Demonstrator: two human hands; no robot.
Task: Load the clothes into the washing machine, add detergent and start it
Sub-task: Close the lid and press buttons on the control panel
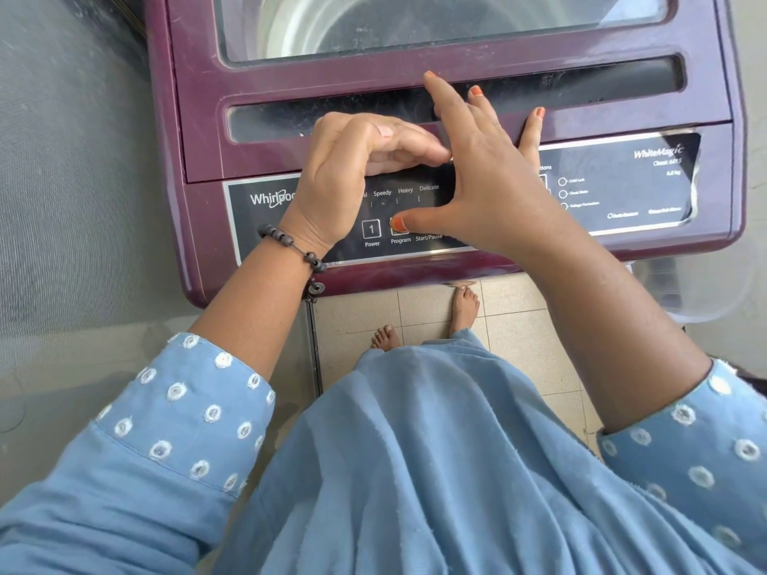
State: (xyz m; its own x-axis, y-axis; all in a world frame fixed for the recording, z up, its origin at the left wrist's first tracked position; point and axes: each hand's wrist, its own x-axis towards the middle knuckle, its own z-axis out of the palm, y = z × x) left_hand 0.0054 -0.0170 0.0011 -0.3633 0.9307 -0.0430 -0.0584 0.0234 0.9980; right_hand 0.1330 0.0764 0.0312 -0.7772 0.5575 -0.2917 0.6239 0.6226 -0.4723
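Head view, straight down on the washer (257, 93), lid (415, 35) shut.

Left to right: your left hand (352, 172) hovers over the panel (622, 184) above Power (371, 230), fingers loosely curled, holding nothing. Your right hand (485, 172) is spread wide, fingers straight and reaching onto the lid's front edge, thumb tip set on the Program button (399, 232).

Step in hand, by judgement: picking the programme before starting. Press with the thumb pad squarely on the button, one short push at a time, and lift the left hand away so you can read which of Speedy, Heavy or Delicate is selected. Start/Pause (428, 237) sits just beside, to the right; keep the thumb off it until the choice is made.

Not readable:
- clothes: glass shows pale drum and glare only; cannot tell if loaded
- detergent: not in view
- any indicator lights
- first programme label and part of the brand, under the left hand
- options column, behind the right hand
- small print at far right, blurred
- lid top, cut off
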